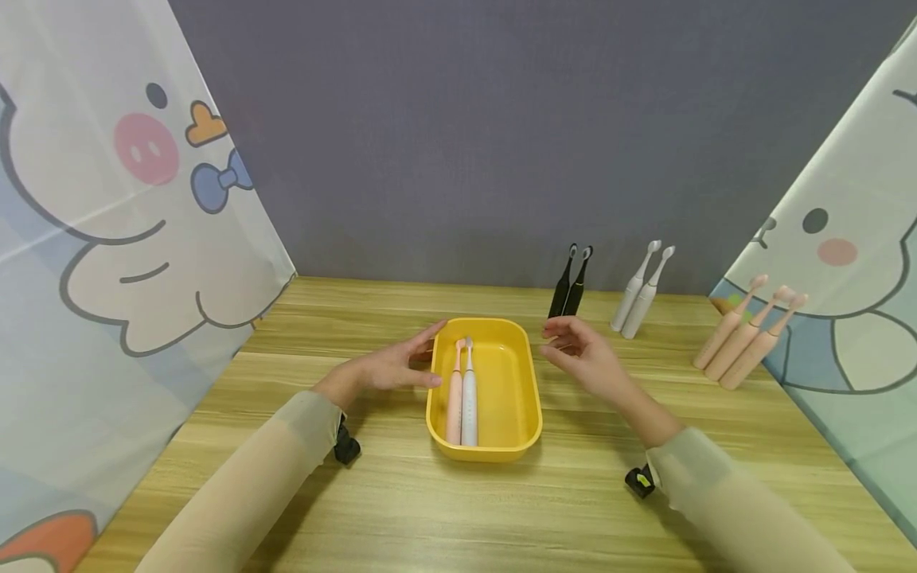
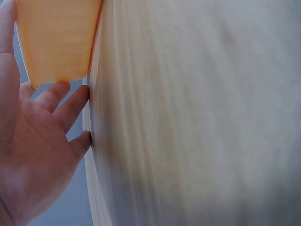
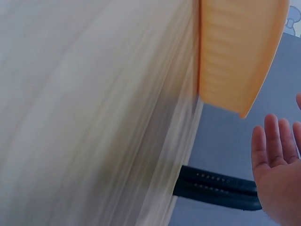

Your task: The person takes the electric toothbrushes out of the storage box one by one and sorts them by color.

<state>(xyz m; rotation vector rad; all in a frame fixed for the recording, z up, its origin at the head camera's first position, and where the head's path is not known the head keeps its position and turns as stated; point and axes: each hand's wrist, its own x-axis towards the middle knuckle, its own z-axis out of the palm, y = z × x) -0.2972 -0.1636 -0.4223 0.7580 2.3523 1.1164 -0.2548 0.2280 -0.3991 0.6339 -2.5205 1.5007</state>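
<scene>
A yellow rectangular bin sits mid-table. Inside it, along its left side, lie a pink electric toothbrush and a white electric toothbrush, side by side with brush heads pointing away from me. My left hand is at the bin's left wall, fingers extended and loosely spread; in the left wrist view its fingertips appear to touch the bin. On the other side, my right hand hovers a little apart from the bin's right wall, fingers relaxed, holding nothing. Its palm shows in the right wrist view.
Behind my right hand two black electric toothbrushes stand upright. Two white ones stand to their right, and three pink ones stand farther right. A grey panel closes off the table's back, with patterned cloth at the sides.
</scene>
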